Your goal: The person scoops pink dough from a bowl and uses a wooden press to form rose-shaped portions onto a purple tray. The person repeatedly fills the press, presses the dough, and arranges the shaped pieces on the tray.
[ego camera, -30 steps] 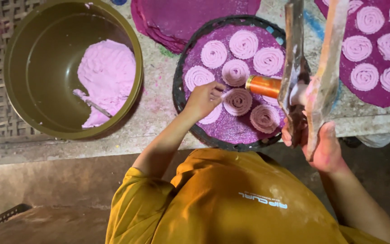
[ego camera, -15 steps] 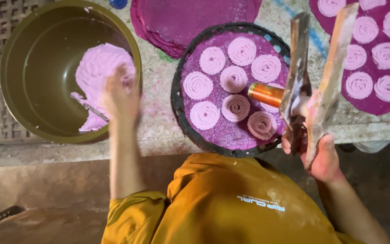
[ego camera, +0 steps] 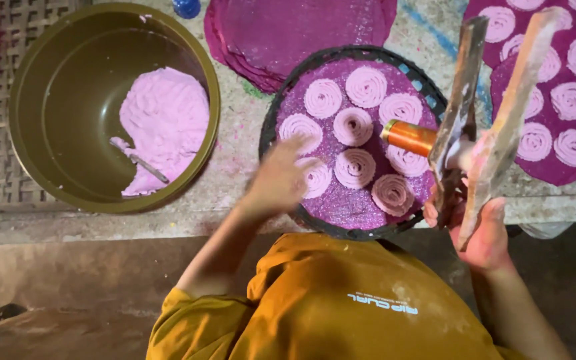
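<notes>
Head view shows us our right hand at the near right, fingers clenched around the lower ends of the wooden press. Its two long handles rise from that fist toward the far right, spread apart at the top. An orange barrel juts left from between the handles and hangs over the right part of the round tray, above the spirals there.

Our left hand is blurred over the near left part of the tray. Its fingers look spread and nothing shows in them, but we cannot tell whether the fingertips touch the pink dough spirals beneath them. The spirals lie in rows on the tray's purple mat, and the left hand covers part of one near the left rim.

Well to the left stands a large olive bucket, apart from both hands, holding a mound of pink dough against its right wall, with a thin stick lying at the dough's near edge. Beyond the tray lies a stack of purple mats. At the far right more purple mats carry further spirals.
</notes>
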